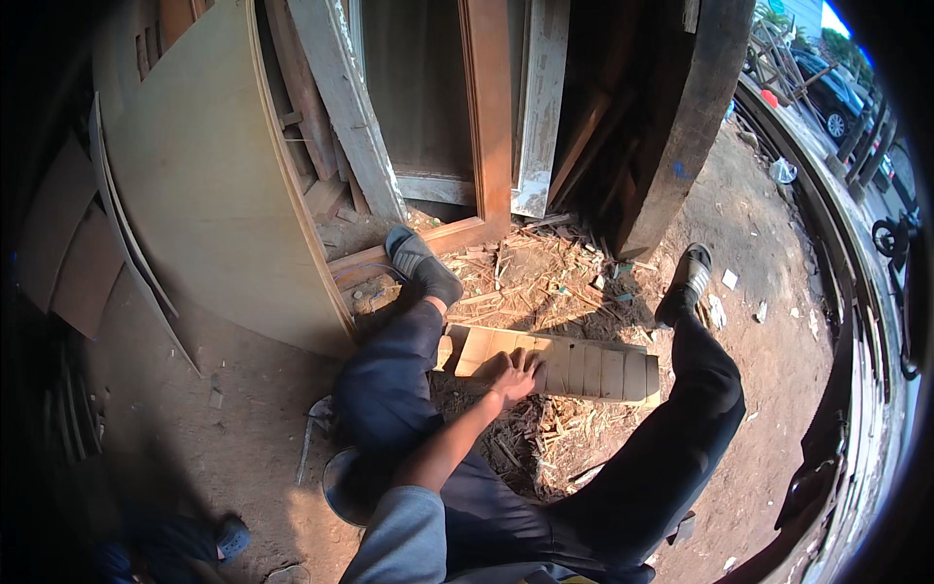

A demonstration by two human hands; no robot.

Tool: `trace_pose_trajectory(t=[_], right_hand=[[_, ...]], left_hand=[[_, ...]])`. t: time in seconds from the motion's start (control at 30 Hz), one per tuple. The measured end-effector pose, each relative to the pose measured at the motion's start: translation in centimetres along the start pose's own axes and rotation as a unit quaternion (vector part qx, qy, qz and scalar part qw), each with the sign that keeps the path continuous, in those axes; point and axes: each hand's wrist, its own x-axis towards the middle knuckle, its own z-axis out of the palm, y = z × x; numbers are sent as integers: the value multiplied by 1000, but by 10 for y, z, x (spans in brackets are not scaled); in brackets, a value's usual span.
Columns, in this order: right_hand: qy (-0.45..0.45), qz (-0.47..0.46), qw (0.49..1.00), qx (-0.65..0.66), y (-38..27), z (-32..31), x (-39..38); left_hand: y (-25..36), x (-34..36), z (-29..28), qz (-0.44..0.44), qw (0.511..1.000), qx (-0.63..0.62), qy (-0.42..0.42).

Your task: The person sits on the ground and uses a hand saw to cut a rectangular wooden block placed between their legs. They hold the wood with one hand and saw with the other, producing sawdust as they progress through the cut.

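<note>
My left hand (pixel 511 380) rests palm down, fingers spread and slightly bent, on a pale wooden piece (pixel 603 370) marked with several crosswise lines or cuts. The piece lies crosswise between my legs, over a bed of wood chips and splinters (pixel 520 273). My sandalled left foot (pixel 423 268) is beside a brown wooden frame (pixel 491 117), and my right foot (pixel 686 282) is on the dirt to the right. My right hand is not in view.
A large plywood sheet (pixel 195 175) leans at left, near old white frames (pixel 345 107) and a dark timber post (pixel 671 146). Another person's clog (pixel 233 537) shows at lower left. Rails (pixel 827 243), poles and a parked car (pixel 827 97) line the right side.
</note>
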Motion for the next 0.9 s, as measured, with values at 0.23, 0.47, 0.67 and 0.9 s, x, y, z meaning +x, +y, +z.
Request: trace_pose_trajectory(t=[0.23, 0.47, 0.67, 0.9], right_hand=[[1, 99, 992, 77, 7, 80, 45], [-358, 245, 891, 136, 68, 133, 71], [-449, 275, 839, 137, 115, 134, 76], [-86, 184, 979, -31, 82, 195, 5]], left_hand=[[-27, 7, -7, 29, 987, -20, 156], [-74, 36, -61, 72, 982, -135, 107], [-74, 55, -56, 69, 974, -197, 92], [-66, 74, -42, 75, 969, -211, 108]])
